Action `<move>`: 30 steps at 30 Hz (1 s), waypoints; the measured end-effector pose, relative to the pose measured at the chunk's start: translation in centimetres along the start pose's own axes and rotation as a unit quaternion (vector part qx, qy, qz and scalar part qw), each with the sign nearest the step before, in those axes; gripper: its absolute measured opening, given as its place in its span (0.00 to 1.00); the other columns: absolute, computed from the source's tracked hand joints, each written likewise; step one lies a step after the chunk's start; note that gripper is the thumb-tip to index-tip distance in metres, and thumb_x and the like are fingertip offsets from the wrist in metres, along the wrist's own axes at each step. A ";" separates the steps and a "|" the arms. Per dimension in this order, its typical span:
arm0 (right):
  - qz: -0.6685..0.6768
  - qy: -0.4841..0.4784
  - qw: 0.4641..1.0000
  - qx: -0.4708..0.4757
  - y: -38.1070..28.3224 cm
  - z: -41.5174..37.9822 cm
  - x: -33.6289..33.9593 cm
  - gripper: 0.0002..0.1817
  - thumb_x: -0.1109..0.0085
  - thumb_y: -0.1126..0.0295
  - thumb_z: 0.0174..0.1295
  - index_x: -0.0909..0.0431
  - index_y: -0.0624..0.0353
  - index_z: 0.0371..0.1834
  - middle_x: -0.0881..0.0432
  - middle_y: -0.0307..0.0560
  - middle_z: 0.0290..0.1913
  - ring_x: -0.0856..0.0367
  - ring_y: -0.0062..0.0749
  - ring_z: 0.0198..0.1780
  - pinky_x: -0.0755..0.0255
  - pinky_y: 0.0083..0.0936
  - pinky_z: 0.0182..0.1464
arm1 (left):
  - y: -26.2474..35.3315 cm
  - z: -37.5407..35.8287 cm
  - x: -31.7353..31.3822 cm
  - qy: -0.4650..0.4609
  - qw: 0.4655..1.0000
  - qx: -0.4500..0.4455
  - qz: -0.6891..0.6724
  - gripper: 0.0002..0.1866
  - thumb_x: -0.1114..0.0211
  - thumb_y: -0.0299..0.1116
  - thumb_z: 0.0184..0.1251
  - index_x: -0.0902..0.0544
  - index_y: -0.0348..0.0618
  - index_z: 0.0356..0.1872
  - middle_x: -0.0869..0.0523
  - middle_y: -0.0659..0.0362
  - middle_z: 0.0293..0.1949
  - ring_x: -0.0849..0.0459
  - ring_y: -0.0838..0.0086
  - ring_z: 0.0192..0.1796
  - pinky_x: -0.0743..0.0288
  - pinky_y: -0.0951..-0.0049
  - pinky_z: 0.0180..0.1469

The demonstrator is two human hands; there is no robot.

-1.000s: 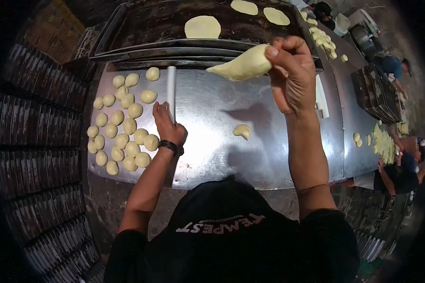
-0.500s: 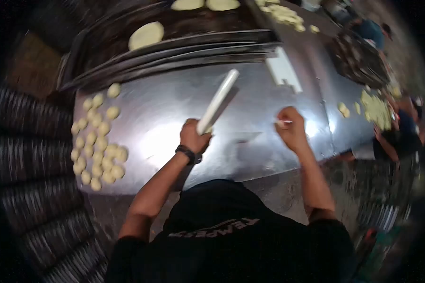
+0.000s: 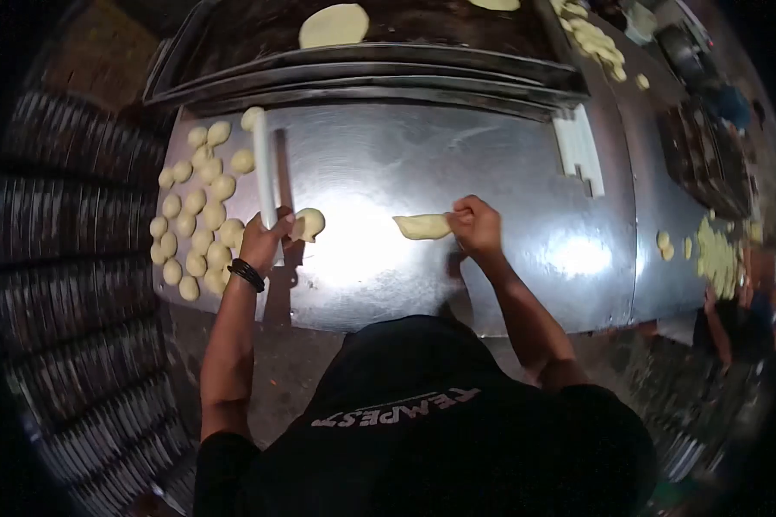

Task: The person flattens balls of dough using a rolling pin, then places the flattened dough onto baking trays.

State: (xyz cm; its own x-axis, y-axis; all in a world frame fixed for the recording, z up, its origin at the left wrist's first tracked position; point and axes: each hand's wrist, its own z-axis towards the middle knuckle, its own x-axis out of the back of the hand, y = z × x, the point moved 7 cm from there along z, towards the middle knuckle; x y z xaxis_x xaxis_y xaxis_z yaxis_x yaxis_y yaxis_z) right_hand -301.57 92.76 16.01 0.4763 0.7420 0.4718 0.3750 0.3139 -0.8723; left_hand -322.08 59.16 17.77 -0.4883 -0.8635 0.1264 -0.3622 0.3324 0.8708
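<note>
My left hand is wrapped round one end of a white rolling pin, which points away from me over the left part of the metal table. Right beside its fingers, a dough ball sits on the tabletop. Fingers closed, my right hand grips one end of a flat, elongated dough piece. That piece stretches leftward from the hand, low over the table. Several round dough balls are grouped at the table's left end, close to my left wrist.
Dark trays are stacked along the far edge, with flat dough rounds on top. A notched white block rests beside them. At right, another person's arm reaches toward dough pieces. Tray racks line the left.
My left hand has carried the rolling pin leftward toward the dough balls, turning it more upright in view. My right hand now has a flat dough piece stretched out from it. The camera view has shifted.
</note>
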 end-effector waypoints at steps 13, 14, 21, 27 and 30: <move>-0.288 -0.069 0.884 0.362 -7.5 2.2 -11.8 0.17 0.54 0.61 0.70 0.24 0.52 0.57 0.30 0.51 0.65 0.37 0.46 0.69 0.46 0.43 0.71 | 4.3 -7.0 -4.6 -0.008 0.964 -0.208 0.167 0.22 0.50 0.49 0.74 0.25 0.35 0.43 0.22 0.57 0.28 0.23 0.77 0.34 0.29 0.72 0.34; 0.095 -0.072 0.978 0.171 -5.5 3.4 -9.2 0.17 0.56 0.64 0.71 0.24 0.57 0.56 0.29 0.52 0.63 0.29 0.47 0.63 0.37 0.39 0.66 | 4.4 -6.7 -5.9 -0.013 0.958 -0.238 0.162 0.19 0.48 0.45 0.73 0.24 0.36 0.45 0.21 0.54 0.31 0.22 0.70 0.33 0.29 0.69 0.36; 0.360 0.107 0.927 -0.017 -0.6 4.9 1.7 0.24 0.53 0.56 0.70 0.35 0.56 0.64 0.27 0.56 0.59 0.25 0.45 0.55 0.31 0.45 0.56 | 7.3 -5.5 -14.9 -0.020 0.769 -0.427 0.476 0.23 0.43 0.44 0.66 0.25 0.43 0.59 0.25 0.51 0.60 0.28 0.58 0.61 0.37 0.55 0.64; -0.333 0.061 0.868 0.364 -2.7 -6.3 4.1 0.15 0.40 0.72 0.57 0.21 0.57 0.49 0.22 0.51 0.52 0.24 0.46 0.53 0.32 0.37 0.58 | 0.2 -7.9 -17.9 0.067 0.795 -0.353 0.489 0.30 0.42 0.50 0.63 0.30 0.44 0.62 0.34 0.50 0.67 0.42 0.46 0.69 0.48 0.42 0.68; -0.255 -0.087 0.906 0.327 0.0 -7.5 5.5 0.17 0.40 0.69 0.57 0.21 0.54 0.51 0.23 0.50 0.55 0.28 0.45 0.59 0.34 0.42 0.58 | -2.1 -12.0 -18.1 0.024 0.836 -0.327 0.440 0.34 0.42 0.48 0.62 0.34 0.39 0.66 0.36 0.47 0.68 0.44 0.44 0.70 0.48 0.41 0.68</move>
State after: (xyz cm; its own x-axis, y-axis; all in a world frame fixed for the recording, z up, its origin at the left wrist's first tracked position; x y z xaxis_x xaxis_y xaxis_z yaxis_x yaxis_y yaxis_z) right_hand -293.00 92.43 19.54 0.2208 0.4653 0.8572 -0.0678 0.8841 -0.4624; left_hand -302.94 69.52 19.32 -0.2982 -0.4138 0.8601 0.6401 0.5818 0.5018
